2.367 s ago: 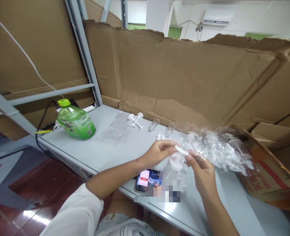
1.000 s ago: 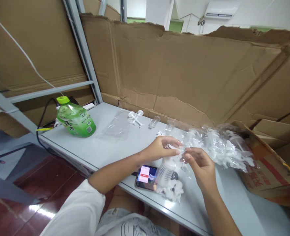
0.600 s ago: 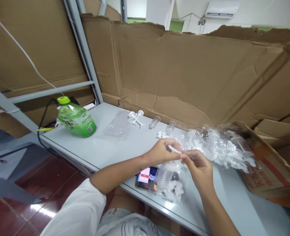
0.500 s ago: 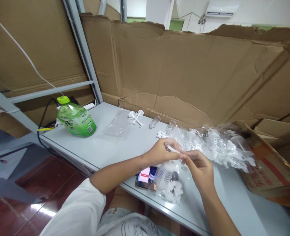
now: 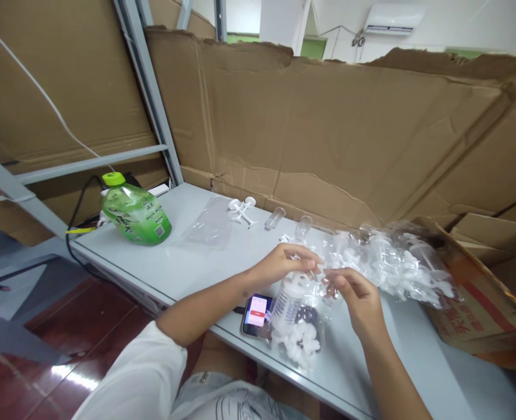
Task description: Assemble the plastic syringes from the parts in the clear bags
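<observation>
A clear plastic bag [image 5: 318, 315] stands or hangs in front of me, its top edge between my two hands. Through it show a clear ribbed cylinder [image 5: 285, 309] with a white top and several small white plastic pieces [image 5: 300, 341]. My left hand [image 5: 296, 261] pinches the bag's top at its left side, just above the cylinder. On the other side, the fingertips of my right hand [image 5: 352, 289] are closed on the bag's edge, a small gap away from the left fingertips. A phone [image 5: 254, 315] with a lit screen lies partly behind the bag.
Filled clear bags [image 5: 384, 262] of white parts lie at the right, beside a cardboard box [image 5: 481, 297]. At the back are white plungers [image 5: 243, 211], a clear cylinder [image 5: 275, 218] and a flat plastic bag [image 5: 209, 224]. A green bottle [image 5: 135, 213] stands left.
My fingertips have moved slightly apart at the bag's top. The white strip beside my left fingers no longer shows there. The bag and its contents have shifted a little left.
</observation>
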A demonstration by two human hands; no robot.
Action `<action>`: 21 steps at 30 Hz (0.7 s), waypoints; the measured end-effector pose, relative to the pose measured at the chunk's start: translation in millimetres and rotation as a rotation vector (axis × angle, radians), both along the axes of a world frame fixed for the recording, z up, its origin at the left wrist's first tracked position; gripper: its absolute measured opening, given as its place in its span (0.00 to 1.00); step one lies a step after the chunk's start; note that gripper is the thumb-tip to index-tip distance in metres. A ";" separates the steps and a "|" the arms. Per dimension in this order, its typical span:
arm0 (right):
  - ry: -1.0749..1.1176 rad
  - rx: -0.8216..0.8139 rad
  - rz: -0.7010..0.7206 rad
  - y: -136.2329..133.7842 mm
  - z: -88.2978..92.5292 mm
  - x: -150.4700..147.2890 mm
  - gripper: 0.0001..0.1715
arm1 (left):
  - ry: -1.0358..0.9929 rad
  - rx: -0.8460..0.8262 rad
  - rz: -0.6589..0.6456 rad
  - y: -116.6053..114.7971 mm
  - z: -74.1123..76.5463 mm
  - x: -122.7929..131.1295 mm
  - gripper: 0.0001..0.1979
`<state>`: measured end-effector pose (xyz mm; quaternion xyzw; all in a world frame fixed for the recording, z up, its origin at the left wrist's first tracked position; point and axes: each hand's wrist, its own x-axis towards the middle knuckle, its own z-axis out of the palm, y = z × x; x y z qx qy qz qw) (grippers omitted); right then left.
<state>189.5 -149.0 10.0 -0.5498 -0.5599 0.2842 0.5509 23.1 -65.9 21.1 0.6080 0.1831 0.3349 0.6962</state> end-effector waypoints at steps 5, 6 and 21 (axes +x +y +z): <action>-0.002 0.002 -0.130 -0.6 2.0 0.0 0.11 | 0.039 0.075 -0.102 6.0 -0.2 -7.7 0.18; 0.012 -0.008 -0.141 -0.5 1.6 0.2 0.11 | 0.048 0.084 -0.116 7.6 0.0 -9.3 0.18; 0.045 -0.035 0.080 2.2 -7.6 16.6 0.14 | 0.009 0.193 -0.080 19.3 -16.8 -12.4 0.13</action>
